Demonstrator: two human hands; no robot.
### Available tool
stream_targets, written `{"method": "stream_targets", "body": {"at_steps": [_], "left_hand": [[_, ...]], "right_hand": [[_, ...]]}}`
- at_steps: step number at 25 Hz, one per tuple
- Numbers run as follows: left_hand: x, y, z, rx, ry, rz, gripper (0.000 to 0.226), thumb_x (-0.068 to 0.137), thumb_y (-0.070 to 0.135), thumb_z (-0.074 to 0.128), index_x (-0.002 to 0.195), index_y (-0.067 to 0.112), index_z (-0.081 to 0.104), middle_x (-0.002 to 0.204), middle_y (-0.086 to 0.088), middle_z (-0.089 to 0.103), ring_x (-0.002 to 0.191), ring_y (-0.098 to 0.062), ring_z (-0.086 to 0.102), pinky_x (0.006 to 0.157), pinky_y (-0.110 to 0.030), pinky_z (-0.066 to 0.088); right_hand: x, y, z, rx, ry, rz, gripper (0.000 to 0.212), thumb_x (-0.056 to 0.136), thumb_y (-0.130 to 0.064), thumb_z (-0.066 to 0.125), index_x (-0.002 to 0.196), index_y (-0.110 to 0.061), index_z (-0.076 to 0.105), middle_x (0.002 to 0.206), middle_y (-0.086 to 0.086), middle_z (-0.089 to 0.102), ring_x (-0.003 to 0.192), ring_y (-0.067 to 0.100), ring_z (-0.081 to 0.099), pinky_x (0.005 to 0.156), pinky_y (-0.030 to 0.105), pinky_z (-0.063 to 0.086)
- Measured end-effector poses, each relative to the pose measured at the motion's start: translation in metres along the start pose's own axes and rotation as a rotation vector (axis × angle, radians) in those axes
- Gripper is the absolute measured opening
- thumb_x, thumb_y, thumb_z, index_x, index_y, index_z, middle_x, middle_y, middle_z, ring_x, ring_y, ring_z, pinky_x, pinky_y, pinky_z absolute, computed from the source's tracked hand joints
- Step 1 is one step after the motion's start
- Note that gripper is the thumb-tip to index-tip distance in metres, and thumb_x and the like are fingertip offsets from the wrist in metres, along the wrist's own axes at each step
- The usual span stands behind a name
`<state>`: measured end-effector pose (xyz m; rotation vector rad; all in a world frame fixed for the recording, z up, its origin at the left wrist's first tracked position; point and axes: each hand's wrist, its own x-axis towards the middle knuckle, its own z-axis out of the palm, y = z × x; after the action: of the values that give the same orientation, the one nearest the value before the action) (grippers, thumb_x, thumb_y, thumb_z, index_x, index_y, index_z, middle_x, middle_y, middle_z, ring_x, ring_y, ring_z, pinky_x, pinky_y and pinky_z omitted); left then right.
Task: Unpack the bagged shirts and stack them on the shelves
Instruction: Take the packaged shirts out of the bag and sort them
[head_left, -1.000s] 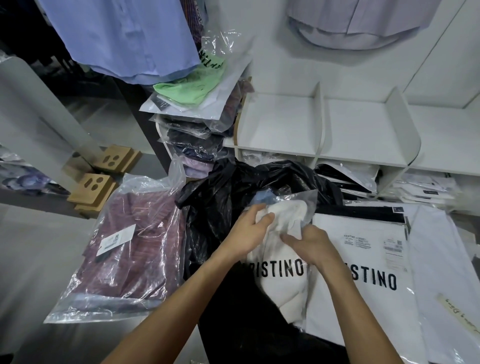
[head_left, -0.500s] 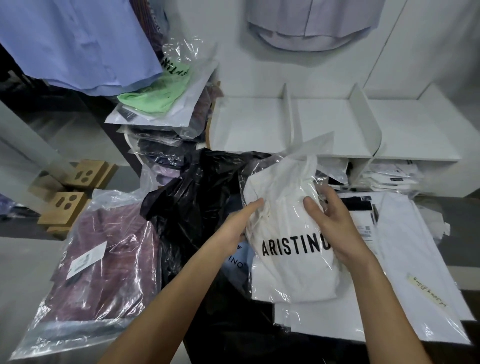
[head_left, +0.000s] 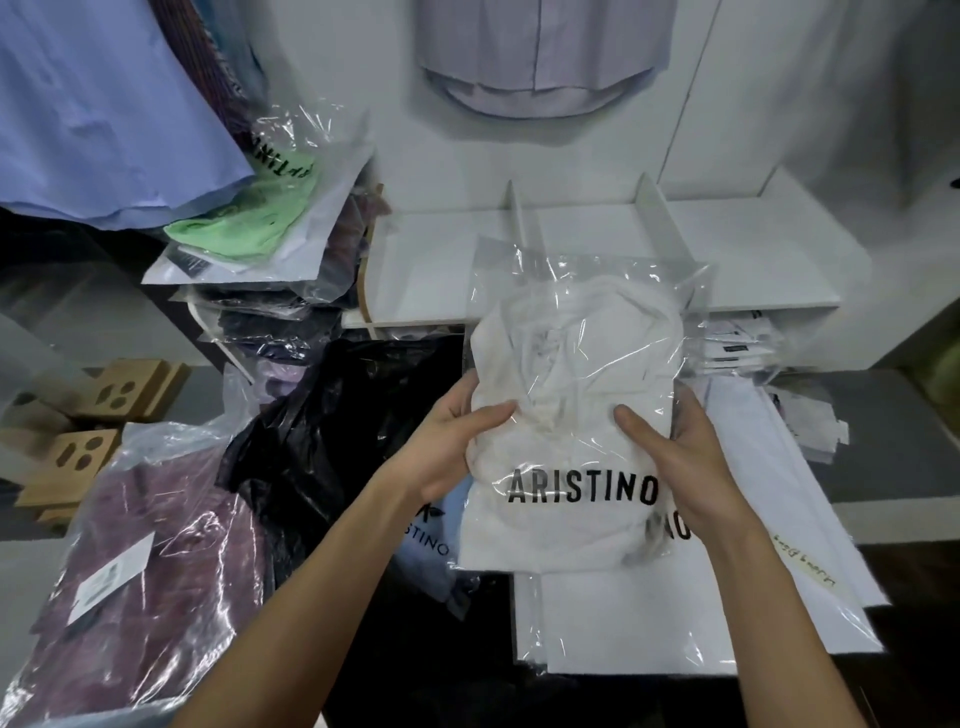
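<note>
Head view — bagged shirt (head_left: 571, 415) between hands

Bare shelf (head_left: 441, 270) beyond upright dividers (head_left: 657, 208)

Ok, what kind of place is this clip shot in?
Probably a clothing shop or its stockroom: hung pale blue shirt, white divided shelves, piled clear-bagged shirts, and both hands gripping a bagged white ARISTINO shirt.

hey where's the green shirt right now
The green shirt, still bagged, is in the upper left of the head view, topping the pile of bagged clothes just left of the white shelf, under the hanging blue shirt.
</note>
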<state>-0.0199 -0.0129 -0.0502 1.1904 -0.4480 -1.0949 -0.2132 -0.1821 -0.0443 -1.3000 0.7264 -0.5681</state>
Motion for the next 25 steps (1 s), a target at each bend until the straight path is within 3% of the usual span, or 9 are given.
{"method": "stream_targets", "body": {"at_steps": [6,11,14,16,19,22,25], "left_hand": [[0.004,-0.006,0.009,-0.01,0.096,0.126,0.042,0.095,0.012,0.067,0.136,0.017,0.058,0.138,-0.013,0.064,0.127,-0.039,0.061,0.103,-0.049,0.054],[-0.01,0.011,0.023,-0.002,0.14,0.212,0.038,0.093,0.013,0.065,0.131,0.014,0.059,0.131,-0.013,0.068,0.121,-0.033,0.065,0.099,-0.044,0.056],[-0.025,0.043,0.012,-0.014,0.162,0.258,0.046,0.096,0.017,0.066,0.139,0.011,0.052,0.139,-0.014,0.063,0.124,-0.034,0.064,0.102,-0.047,0.054],[-0.041,0.068,-0.006,0.004,0.269,0.285,0.049,0.096,0.018,0.068,0.142,0.013,0.051,0.14,-0.012,0.062,0.122,-0.031,0.064,0.103,-0.05,0.053],[-0.077,0.096,-0.045,0.085,0.45,0.358,0.023,0.101,0.016,0.06,0.123,0.018,0.064,0.123,-0.008,0.069,0.104,-0.023,0.069,0.091,-0.04,0.059],[-0.123,0.114,-0.091,0.167,0.652,0.372,0.02,0.105,0.019,0.056,0.123,0.018,0.065,0.108,-0.004,0.075,0.088,-0.018,0.072,0.077,-0.035,0.061],[-0.178,0.126,-0.145,0.247,0.891,0.375,0.017,0.103,0.022,0.061,0.118,0.025,0.069,0.105,-0.002,0.075,0.084,-0.018,0.07,0.078,-0.036,0.06]], "right_hand": [[-0.01,-0.006,-0.023,0.031,-0.128,0.054,0.053,0.08,0.002,0.077,0.129,-0.009,0.06,0.117,0.007,0.077,0.11,0.025,0.073,0.085,0.029,0.061],[-0.002,-0.021,-0.009,-0.019,-0.045,-0.017,0.044,0.068,-0.012,0.085,0.11,-0.008,0.072,0.103,0.006,0.08,0.097,0.023,0.077,0.077,0.03,0.063],[0.005,-0.038,0.009,0.013,-0.208,-0.036,0.052,0.071,-0.014,0.08,0.121,-0.01,0.067,0.11,0.005,0.079,0.103,0.021,0.076,0.078,0.027,0.06],[0.008,-0.05,0.027,-0.057,-0.367,-0.032,0.063,0.073,-0.003,0.079,0.132,-0.016,0.057,0.117,0.0,0.077,0.107,0.017,0.074,0.079,0.027,0.06],[0.016,-0.057,0.081,-0.159,-0.449,-0.051,0.067,0.078,0.003,0.081,0.132,-0.026,0.053,0.105,-0.012,0.078,0.095,0.01,0.076,0.068,0.023,0.059],[0.014,-0.047,0.157,-0.142,-0.546,-0.085,0.069,0.075,0.006,0.084,0.126,-0.03,0.054,0.108,-0.013,0.078,0.099,0.01,0.075,0.075,0.023,0.06],[-0.006,-0.029,0.238,-0.116,-0.658,-0.095,0.07,0.073,0.003,0.088,0.127,-0.026,0.054,0.119,-0.006,0.073,0.107,0.009,0.071,0.085,0.024,0.059]]}}
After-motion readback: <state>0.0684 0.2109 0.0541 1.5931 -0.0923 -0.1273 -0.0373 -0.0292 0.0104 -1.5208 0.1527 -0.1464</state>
